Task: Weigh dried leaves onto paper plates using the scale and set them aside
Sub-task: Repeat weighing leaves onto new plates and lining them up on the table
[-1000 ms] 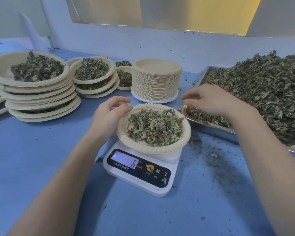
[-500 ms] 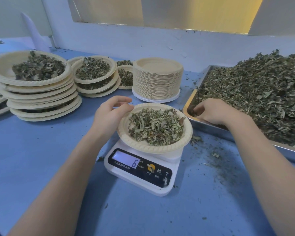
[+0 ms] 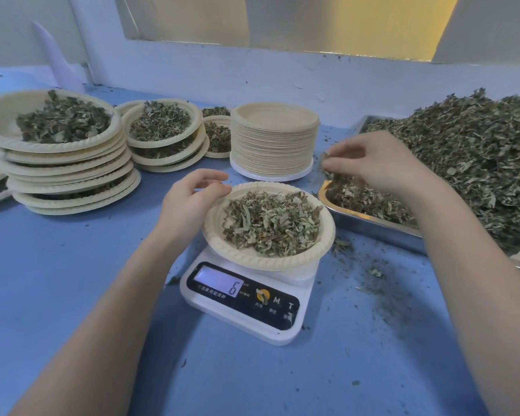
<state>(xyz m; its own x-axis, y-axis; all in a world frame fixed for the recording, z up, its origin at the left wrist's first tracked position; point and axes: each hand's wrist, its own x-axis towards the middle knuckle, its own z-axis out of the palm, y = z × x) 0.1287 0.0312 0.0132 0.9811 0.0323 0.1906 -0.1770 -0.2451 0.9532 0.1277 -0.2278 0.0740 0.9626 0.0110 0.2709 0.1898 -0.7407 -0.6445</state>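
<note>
Left hand [image 3: 189,202]: fingers curled loosely by the plate [image 3: 222,250] rim, thumb touching it.
Right hand [image 3: 373,166]: fingertips pinch leaves [image 3: 327,174] above the tray [image 3: 370,228].
Scale [image 3: 243,298]: reads 6.

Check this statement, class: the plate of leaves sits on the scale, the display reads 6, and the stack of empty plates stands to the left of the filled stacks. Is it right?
One detail is wrong. In the head view the stack of empty plates stands to the right of the filled stacks, not the left. The plate of leaves does sit on the scale, and the display reads 6.
</note>
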